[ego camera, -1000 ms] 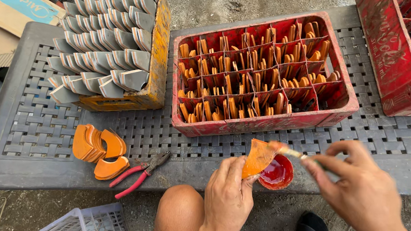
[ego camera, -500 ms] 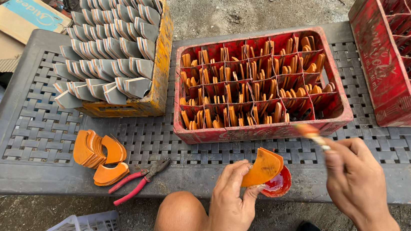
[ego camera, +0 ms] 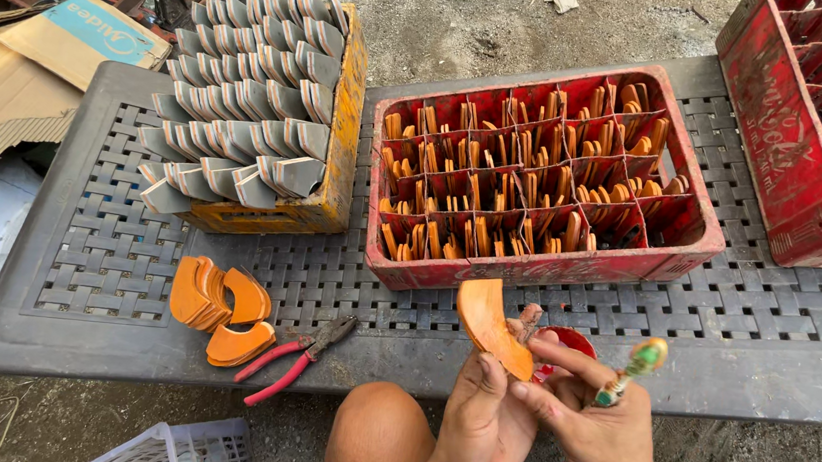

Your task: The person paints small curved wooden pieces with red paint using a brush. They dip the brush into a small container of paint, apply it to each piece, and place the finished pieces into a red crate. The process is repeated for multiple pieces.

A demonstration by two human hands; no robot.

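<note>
Your left hand and right hand are bare: no gloves, rings or sleeves. Knees bare too.

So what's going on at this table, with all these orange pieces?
A seated person's left hand holds up a curved orange piece, while the right hand holds a small brush beside it, above a little red paint pot. A red crate holds more orange pieces; red pliers lie nearby.
</note>
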